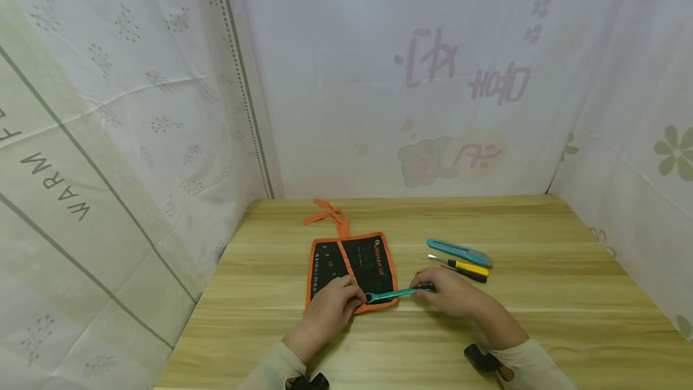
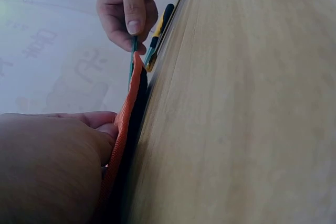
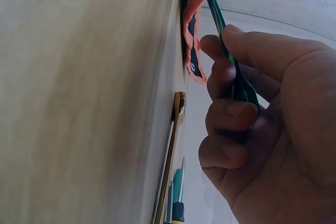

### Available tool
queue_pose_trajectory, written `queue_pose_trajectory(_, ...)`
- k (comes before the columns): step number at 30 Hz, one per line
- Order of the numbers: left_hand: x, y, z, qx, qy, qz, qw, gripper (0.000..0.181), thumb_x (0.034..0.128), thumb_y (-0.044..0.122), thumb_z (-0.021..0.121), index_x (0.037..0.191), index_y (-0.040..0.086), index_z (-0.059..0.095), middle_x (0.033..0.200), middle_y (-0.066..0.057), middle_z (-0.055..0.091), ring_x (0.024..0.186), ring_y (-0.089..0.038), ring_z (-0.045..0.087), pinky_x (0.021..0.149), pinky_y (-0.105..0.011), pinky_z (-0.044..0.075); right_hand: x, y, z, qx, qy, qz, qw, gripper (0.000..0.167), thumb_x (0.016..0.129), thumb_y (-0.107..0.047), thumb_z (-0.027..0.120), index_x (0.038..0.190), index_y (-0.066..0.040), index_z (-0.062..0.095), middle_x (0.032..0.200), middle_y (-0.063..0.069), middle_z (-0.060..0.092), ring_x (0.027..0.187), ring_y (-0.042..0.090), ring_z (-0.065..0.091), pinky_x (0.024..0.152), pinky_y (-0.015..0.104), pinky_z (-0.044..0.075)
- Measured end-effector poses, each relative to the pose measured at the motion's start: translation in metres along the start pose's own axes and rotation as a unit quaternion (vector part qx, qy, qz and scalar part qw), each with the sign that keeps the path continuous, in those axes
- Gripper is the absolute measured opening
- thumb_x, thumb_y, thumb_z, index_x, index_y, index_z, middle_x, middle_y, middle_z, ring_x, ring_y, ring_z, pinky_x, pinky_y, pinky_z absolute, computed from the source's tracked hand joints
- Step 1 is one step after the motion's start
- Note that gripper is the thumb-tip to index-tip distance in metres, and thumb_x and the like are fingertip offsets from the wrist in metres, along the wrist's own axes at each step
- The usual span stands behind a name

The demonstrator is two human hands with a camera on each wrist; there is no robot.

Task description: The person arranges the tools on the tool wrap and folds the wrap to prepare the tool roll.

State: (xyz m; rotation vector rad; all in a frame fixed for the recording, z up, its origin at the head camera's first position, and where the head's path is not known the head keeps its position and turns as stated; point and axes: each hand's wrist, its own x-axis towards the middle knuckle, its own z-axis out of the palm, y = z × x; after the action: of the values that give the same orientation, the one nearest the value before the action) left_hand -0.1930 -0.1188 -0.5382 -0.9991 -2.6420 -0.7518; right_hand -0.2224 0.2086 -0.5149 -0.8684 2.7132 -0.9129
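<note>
"What has the right-hand grip [image 1: 445, 291] got hold of?"

"A green wrench [image 1: 394, 294], slim and glossy, with a metallic sheen along the shank and a round ring end. Thumb and curled fingers clasp the other end, so I can't make out its shape."

"Where does it lie?"

"Put a clock face on the black tool roll [image 1: 369, 260], twelve being away from the person: the wrench is around four. Its ring end, aimed at nine, is over the roll's lower part, and the shank crosses the edge."

"And the left-hand grip [image 1: 332, 306]?"

"At seven o'clock, fingers pinching the roll's orange border [image 2: 122, 135], close beside the ring end."

"Is the roll cloth?"

"Looks it: dark fabric, roughly square, bound in ribbed webbing, with pale printed numerals, a slanting orange strip and a loose orange tie [image 1: 343, 222] near twelve."

"What's over towards three?"

"A teal utility knife [image 1: 457, 250] with a grey end, a yellow-and-black screwdriver [image 1: 472, 267] and a slim dark-handled tool [image 1: 473, 275], near one another on the table [image 1: 411, 354], which has a streaky, pale wood grain."
</note>
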Motion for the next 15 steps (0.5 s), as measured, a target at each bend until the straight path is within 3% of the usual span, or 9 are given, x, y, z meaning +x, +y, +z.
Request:
queue_pose_trajectory(7,-0.0002,0.0003,0.0007,0.000,0.002,0.001,1.0000,0.009,0.1009,0.017,0.073,0.100,0.026,0.075,0.099,0.014,0.061,0.089,-0.005,0.059,0.081,-0.021,0.053,0.0008,-0.0014,0.0041,0.021,-0.013,-0.019,0.9995,0.020,0.101,-0.015,0.073,0.112,-0.031,0.078,0.104,-0.020,0.066,0.097,0.004,0.062,0.083,0.031,0.055)
queue_pose_trajectory(15,-0.0005,-0.0002,0.0017,0.002,0.010,0.012,0.9999,0.010,0.1006,0.017,0.074,0.100,0.026,0.074,0.098,0.014,0.060,0.087,-0.005,0.058,0.079,-0.021,0.052,0.0023,-0.0072,0.0066,0.031,-0.020,-0.031,0.9988,0.019,0.102,-0.016,0.071,0.117,-0.027,0.079,0.102,-0.015,0.065,0.091,0.005,0.059,0.077,0.029,0.052)
